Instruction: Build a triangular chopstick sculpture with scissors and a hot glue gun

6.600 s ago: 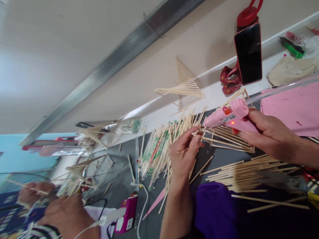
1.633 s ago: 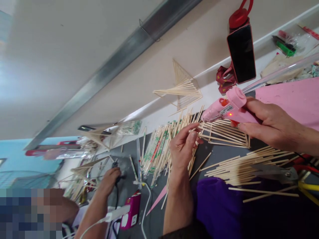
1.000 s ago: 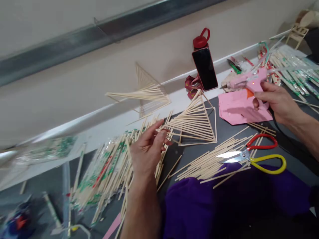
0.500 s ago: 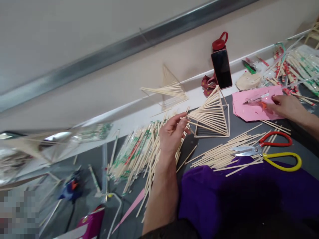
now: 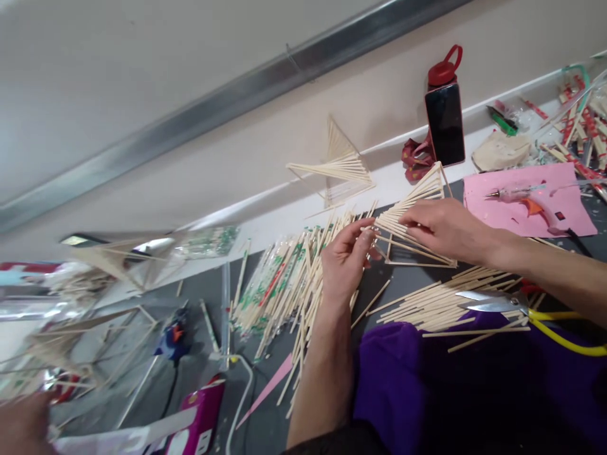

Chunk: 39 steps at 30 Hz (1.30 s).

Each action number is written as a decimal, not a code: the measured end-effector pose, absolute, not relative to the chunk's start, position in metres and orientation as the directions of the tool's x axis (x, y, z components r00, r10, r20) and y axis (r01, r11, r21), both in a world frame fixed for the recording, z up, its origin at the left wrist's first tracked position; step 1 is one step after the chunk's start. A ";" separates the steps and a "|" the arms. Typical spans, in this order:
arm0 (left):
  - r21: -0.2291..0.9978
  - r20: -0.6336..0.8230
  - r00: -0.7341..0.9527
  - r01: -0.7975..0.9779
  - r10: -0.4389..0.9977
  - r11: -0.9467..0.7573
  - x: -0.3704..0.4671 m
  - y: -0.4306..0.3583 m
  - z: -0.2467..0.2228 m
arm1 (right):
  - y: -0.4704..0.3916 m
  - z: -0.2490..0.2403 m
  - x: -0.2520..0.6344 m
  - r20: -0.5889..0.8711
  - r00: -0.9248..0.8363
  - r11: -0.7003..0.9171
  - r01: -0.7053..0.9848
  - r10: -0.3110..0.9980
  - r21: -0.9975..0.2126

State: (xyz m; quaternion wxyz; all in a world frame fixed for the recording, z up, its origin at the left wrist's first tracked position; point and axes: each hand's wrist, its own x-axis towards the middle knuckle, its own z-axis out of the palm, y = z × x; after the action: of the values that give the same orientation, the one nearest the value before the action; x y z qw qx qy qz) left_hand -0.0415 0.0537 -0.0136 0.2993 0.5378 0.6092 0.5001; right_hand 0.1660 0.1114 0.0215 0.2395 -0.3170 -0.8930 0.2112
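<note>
My left hand [image 5: 348, 256] pinches the left corner of a frame [image 5: 396, 218] built from thin wooden sticks, where a fan of sticks comes together. From the right, my right hand [image 5: 436, 227] reaches across the frame, its fingers curled and closed against the fanned sticks, hiding part of them. A pink glue gun [image 5: 535, 201] with an orange trigger lies on a pink sheet [image 5: 581, 208]. Loose wooden sticks [image 5: 427, 303] are spread just below the frame. Beside them rest scissors [image 5: 515, 304] with a yellow handle loop and a red one, the red mostly hidden by my forearm.
Another stick frame [image 5: 351, 167] stands by the wall. A phone [image 5: 446, 126] leans on a red-capped bottle [image 5: 442, 72]. Packs of sticks [image 5: 270, 278] lie left of my arm, near a blue glue gun [image 5: 171, 338]. Another person's hand [image 5: 26, 420] shows at lower left.
My right hand has left the pink glue gun, now lying on the pink sheet, and moved left onto the stick frame. My left hand keeps its pinch. The view has shifted left.
</note>
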 end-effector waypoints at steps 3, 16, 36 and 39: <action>0.925 0.180 -0.248 0.373 0.952 -0.078 -0.040 0.052 -0.013 | 0.122 0.008 0.144 0.293 -0.658 0.680 0.463 0.693 -0.568; 0.924 0.180 -0.236 0.375 0.955 -0.081 -0.041 0.049 -0.014 | 0.131 0.002 0.127 0.264 -0.748 0.779 0.501 0.609 -0.378; 0.917 0.147 -0.238 0.397 0.960 -0.042 -0.042 0.050 -0.011 | 0.129 -0.001 0.143 0.548 -0.481 0.690 0.184 0.684 -0.700; 0.918 0.143 -0.236 0.394 0.961 -0.040 -0.042 0.050 -0.011 | 0.127 0.000 0.148 0.521 -0.396 0.603 0.111 0.756 -0.790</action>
State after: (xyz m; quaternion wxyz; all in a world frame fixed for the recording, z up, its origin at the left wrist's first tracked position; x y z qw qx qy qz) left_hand -0.0419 0.0499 -0.0110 0.2980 0.5414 0.6256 0.4761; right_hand 0.1481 0.1268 0.0003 0.4703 -0.2846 -0.7617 0.3429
